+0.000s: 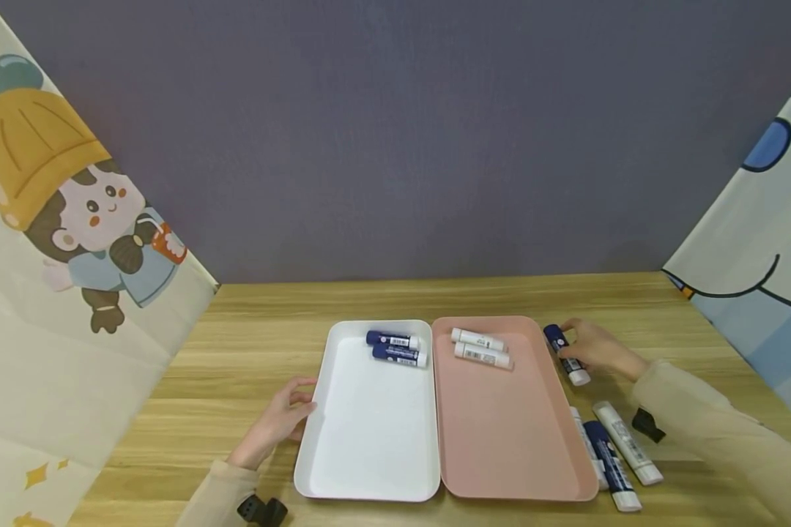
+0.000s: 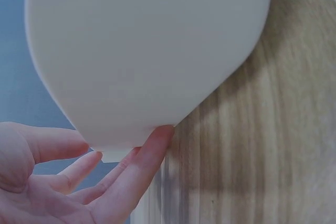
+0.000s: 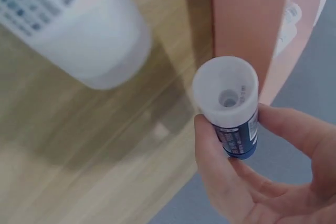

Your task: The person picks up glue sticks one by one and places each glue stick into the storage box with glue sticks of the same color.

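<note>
My left hand (image 1: 278, 421) touches the left rim of the white tray (image 1: 369, 490); in the left wrist view, the thumb and fingers (image 2: 152, 153) lie against the tray's edge. Right of the pink tray (image 1: 514, 490), my right hand (image 1: 596, 347) holds a dark blue glue stick (image 1: 556, 337) between thumb and fingers. That stick's white end (image 3: 226, 90) faces the right wrist camera. Two blue glue sticks (image 1: 399, 356) lie at the top right of the white tray. In the pink tray, two white glue sticks (image 1: 483, 356) lie near the far edge.
To the right of the pink tray, a blue glue stick (image 1: 609, 461) and a white glue stick (image 1: 626, 443) lie on the wooden table (image 1: 257, 307). Another white stick (image 1: 583, 432) sits against the tray's side, partly hidden. Both trays stand side by side.
</note>
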Tool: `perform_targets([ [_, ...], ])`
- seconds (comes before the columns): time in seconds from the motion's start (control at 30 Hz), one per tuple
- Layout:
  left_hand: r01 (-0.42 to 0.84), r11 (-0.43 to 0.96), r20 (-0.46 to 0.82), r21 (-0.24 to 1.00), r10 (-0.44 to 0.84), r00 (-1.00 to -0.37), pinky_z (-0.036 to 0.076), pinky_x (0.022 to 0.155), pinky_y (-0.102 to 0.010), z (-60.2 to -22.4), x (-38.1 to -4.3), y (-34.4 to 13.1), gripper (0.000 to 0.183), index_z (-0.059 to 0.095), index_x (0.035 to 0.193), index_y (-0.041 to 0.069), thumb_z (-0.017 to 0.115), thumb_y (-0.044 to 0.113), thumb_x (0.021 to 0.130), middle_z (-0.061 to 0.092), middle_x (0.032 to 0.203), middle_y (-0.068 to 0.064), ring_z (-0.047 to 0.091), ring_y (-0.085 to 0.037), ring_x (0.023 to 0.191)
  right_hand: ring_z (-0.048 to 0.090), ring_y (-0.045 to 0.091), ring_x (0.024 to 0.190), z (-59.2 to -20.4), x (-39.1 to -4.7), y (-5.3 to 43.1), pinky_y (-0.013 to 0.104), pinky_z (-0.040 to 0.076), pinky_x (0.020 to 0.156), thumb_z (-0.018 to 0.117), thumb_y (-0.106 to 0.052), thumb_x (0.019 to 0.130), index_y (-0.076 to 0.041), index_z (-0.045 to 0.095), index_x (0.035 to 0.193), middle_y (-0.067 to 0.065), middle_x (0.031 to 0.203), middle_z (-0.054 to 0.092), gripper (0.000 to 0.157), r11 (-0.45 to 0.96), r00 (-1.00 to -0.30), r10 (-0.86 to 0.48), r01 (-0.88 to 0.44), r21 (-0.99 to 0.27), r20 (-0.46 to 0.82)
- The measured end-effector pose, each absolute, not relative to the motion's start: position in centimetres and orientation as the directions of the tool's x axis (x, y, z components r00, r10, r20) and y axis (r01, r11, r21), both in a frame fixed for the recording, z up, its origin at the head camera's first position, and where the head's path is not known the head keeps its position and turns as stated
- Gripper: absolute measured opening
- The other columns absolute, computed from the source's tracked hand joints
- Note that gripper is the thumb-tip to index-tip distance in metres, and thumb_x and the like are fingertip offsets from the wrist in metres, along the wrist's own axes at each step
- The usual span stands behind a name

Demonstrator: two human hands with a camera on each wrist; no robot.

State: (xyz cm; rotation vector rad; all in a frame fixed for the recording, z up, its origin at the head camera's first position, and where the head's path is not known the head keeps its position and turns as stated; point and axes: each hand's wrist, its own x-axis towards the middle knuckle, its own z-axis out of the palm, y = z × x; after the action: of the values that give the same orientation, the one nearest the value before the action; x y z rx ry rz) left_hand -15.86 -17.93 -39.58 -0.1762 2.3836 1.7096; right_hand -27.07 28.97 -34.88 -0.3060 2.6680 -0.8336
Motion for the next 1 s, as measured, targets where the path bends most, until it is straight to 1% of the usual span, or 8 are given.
perform_targets([
  [0.1,-0.214,0.322,-0.233,0.922,0.022,-0.972,0.054,0.057,-0.039,-39.6,-15.9,-17.9,0.04,0.036,0.126,-0.002,0.044,-0.004,0.087,0.047,0.107,-0.026,0.058,-0.023,0.075,0.038,0.008,0.038,-34.5,-27.3,28.8,0.032,0.048,0.043,0.056,-0.009,0.079,0.02,0.029,0.122,-0.002,0.049,0.039,0.058,0.803,-0.92,-0.303,-0.105,-0.587,-0.249],
  [0.2,-0.211,0.32,-0.231,0.924,0.027,-0.973,0.054,0.057,-0.04,-39.6,-15.9,-18.0,0.039,0.036,0.126,-0.002,0.044,-0.004,0.087,0.048,0.107,-0.026,0.058,-0.023,0.075,0.034,0.006,0.037,-34.1,-27.4,28.6,0.032,0.046,0.043,0.055,-0.008,0.08,0.019,0.028,0.123,-0.002,0.048,0.04,0.058,0.798,-0.916,-0.311,-0.106,-0.594,-0.254],
  [0.37,-0.208,0.321,-0.23,0.924,0.032,-0.973,0.054,0.057,-0.04,-39.7,-15.9,-18.0,0.039,0.035,0.126,-0.002,0.044,-0.004,0.087,0.049,0.105,-0.025,0.058,-0.022,0.075,0.037,0.007,0.039,-33.4,-27.4,27.9,0.03,0.045,0.043,0.056,-0.01,0.081,0.018,0.028,0.125,0.006,0.062,0.054,0.059,0.797,-0.91,-0.32,-0.108,-0.594,-0.264],
  [0.5,-0.211,0.319,-0.232,0.924,0.027,-0.972,0.054,0.056,-0.039,-39.8,-15.9,-18.1,0.039,0.036,0.125,-0.002,0.044,-0.004,0.087,0.049,0.105,-0.025,0.058,-0.022,0.075,0.039,0.008,0.039,-32.9,-27.4,27.1,0.033,0.047,0.046,0.057,-0.011,0.082,0.016,0.029,0.126,0.009,0.07,0.059,0.059,0.804,-0.906,-0.325,-0.113,-0.584,-0.272],
  [0.6,-0.216,0.319,-0.233,0.923,0.018,-0.972,0.054,0.056,-0.039,-39.8,-15.9,-18.0,0.039,0.036,0.125,-0.002,0.045,-0.004,0.087,0.049,0.104,-0.025,0.058,-0.023,0.074,0.038,0.008,0.039,-32.6,-27.5,26.4,0.032,0.047,0.046,0.057,-0.012,0.082,0.015,0.029,0.127,0.007,0.066,0.058,0.059,0.808,-0.901,-0.333,-0.122,-0.576,-0.276],
  [0.77,-0.22,0.327,-0.234,0.919,0.004,-0.972,0.054,0.055,-0.039,-39.8,-16.1,-17.9,0.039,0.038,0.125,-0.001,0.045,-0.004,0.087,0.049,0.105,-0.024,0.058,-0.023,0.074,0.042,0.01,0.041,-32.3,-27.6,25.4,0.028,0.045,0.043,0.057,-0.011,0.082,0.015,0.031,0.127,0.007,0.063,0.057,0.058,0.797,-0.894,-0.357,-0.142,-0.587,-0.269],
  [0.83,-0.222,0.33,-0.234,0.917,-0.003,-0.972,0.054,0.055,-0.039,-39.9,-16.1,-17.9,0.039,0.038,0.125,0.0,0.046,-0.004,0.087,0.049,0.104,-0.024,0.058,-0.023,0.074,0.044,0.01,0.043,-32.2,-27.6,25.0,0.029,0.045,0.043,0.058,-0.01,0.082,0.016,0.031,0.126,0.007,0.066,0.058,0.058,0.789,-0.892,-0.37,-0.153,-0.595,-0.261],
  [1.0,-0.224,0.331,-0.233,0.917,-0.012,-0.972,0.053,0.055,-0.038,-39.9,-16.0,-17.9,0.038,0.039,0.124,0.0,0.046,-0.003,0.087,0.05,0.104,-0.023,0.057,-0.023,0.074,0.04,0.008,0.039,-32.1,-27.6,23.8,0.032,0.047,0.043,0.059,-0.01,0.081,0.015,0.033,0.126,0.005,0.061,0.054,0.058,0.782,-0.893,-0.382,-0.174,-0.598,-0.239],
])
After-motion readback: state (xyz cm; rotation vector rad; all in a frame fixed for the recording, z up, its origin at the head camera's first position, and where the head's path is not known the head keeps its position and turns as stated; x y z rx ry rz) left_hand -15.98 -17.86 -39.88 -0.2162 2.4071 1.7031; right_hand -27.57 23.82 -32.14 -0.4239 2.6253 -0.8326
